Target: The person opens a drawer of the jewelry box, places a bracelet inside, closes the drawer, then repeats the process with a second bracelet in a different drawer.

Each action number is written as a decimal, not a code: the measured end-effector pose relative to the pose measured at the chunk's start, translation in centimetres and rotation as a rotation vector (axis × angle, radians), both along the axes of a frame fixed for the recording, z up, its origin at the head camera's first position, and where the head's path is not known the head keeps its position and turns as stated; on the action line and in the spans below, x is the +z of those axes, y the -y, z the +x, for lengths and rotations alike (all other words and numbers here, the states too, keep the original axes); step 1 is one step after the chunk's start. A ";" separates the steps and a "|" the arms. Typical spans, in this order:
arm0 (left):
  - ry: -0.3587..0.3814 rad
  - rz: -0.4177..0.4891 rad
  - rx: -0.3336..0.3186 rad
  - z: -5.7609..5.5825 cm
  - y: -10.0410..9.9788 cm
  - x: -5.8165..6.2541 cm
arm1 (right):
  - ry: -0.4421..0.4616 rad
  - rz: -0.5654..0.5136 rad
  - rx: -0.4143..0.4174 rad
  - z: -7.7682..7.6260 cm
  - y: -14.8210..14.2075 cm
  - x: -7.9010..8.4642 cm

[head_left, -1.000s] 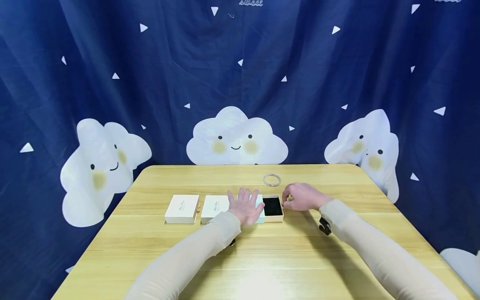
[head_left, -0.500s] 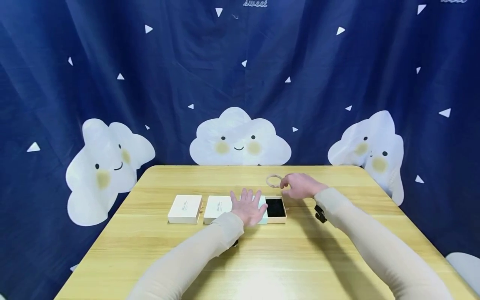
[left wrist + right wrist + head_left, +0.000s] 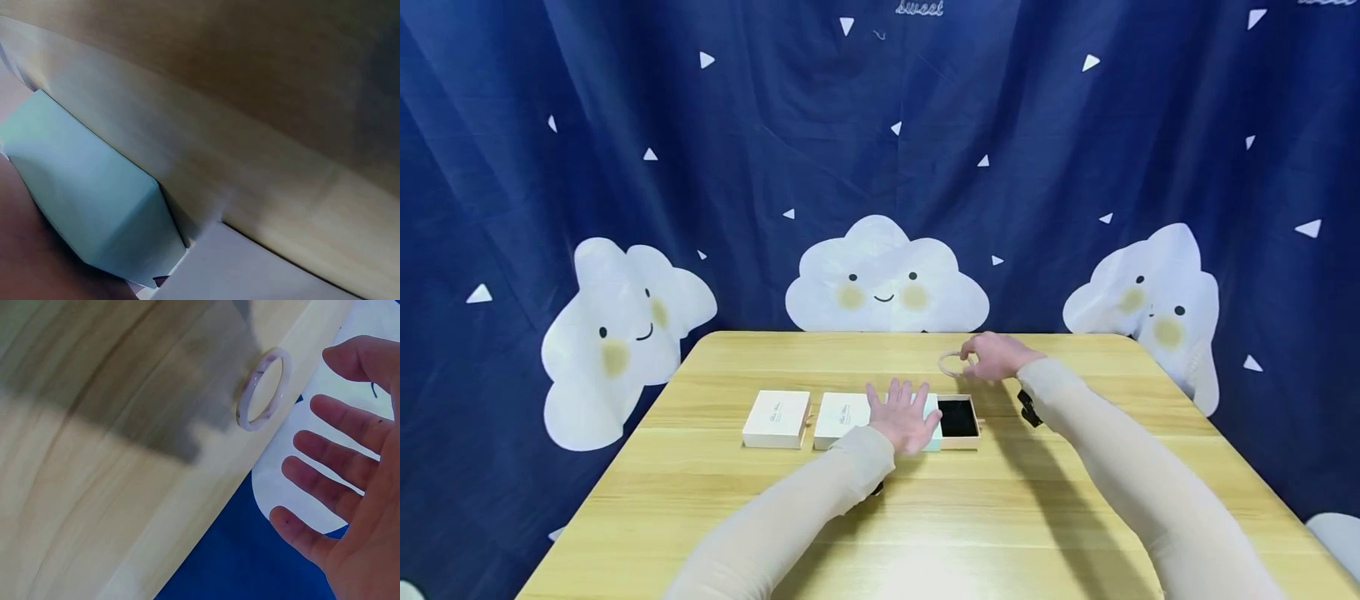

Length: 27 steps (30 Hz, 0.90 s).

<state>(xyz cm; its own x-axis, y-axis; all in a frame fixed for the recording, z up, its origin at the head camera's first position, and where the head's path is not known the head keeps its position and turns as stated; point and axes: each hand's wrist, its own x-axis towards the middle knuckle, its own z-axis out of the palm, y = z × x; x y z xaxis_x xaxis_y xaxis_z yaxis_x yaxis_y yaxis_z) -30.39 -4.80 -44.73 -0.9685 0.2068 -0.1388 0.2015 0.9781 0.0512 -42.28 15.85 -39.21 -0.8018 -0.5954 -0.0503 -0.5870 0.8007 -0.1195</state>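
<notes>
My left hand (image 3: 904, 418) lies with spread fingers over a pale blue drawer box (image 3: 94, 181) in the middle of the table. The box's black-lined drawer (image 3: 957, 419) is pulled out to the right and holds nothing. Behind it, near the far table edge, lies a pale, marbled bangle (image 3: 245, 403). My right hand (image 3: 995, 357) hovers at the bangle's right side, overlapping it in the head view. In the right wrist view the right thumb and fingers (image 3: 325, 481) are spread and apart from the bangle.
Left of the blue box stand two white boxes with small print, one at the far left (image 3: 777, 418) and one beside my left hand (image 3: 841, 417). The wooden table (image 3: 1000, 517) ends at a blue curtain (image 3: 745, 150) with clouds.
My right hand has moved from the right end of the open drawer back to the bangle. The left hand has stayed on the blue box. The head view has shifted slightly.
</notes>
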 end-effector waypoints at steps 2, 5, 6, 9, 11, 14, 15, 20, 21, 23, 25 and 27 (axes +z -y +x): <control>0.001 -0.002 -0.001 -0.1 0.1 -0.2 | 0.012 -0.003 -0.006 -0.5 0.3 -0.1; 0.004 0.006 -0.002 -0.2 0.2 -0.4 | 0.028 0.005 -0.023 -1.2 0.6 -0.4; 0.005 0.010 -0.002 -0.2 0.2 -0.4 | 0.035 0.009 -0.033 -1.3 0.7 -0.5; 0.006 0.015 0.000 -0.1 0.2 -0.3 | 0.061 0.030 -0.065 -2.0 1.0 -0.8; 0.001 0.014 0.002 0.0 0.2 -0.1 | 0.078 0.041 -0.085 -2.5 1.1 -1.1; 0.000 0.009 0.005 0.0 0.1 -0.1 | 0.098 0.047 -0.113 -2.9 1.3 -1.5; 0.003 0.006 0.006 0.0 0.0 -0.1 | 0.101 0.051 -0.120 -3.0 1.3 -1.6; 0.010 -0.012 0.013 -0.5 -0.1 -0.7 | 0.134 0.056 -0.141 -3.8 1.6 -2.2; 0.003 -0.013 0.015 -0.6 0.0 -0.8 | 0.150 0.052 -0.146 -4.0 1.7 -2.3; 0.008 -0.022 0.019 -0.8 0.0 -1.0 | 0.188 0.043 -0.156 -4.2 1.8 -2.5; 0.013 -0.024 0.020 -0.9 0.0 -1.2 | 0.219 0.043 -0.162 -4.4 2.1 -2.4; 0.012 -0.024 0.020 -0.9 0.0 -1.2 | 0.237 0.045 -0.172 -4.4 2.3 -2.3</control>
<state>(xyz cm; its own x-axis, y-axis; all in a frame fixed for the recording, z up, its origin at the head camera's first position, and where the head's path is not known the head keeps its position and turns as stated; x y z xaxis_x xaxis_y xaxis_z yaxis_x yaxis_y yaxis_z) -31.34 -4.85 -45.96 -0.9706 0.1840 -0.1551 0.1816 0.9829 0.0299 -46.73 13.56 -41.55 -0.8536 -0.4443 -0.2719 -0.4018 0.8938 -0.1990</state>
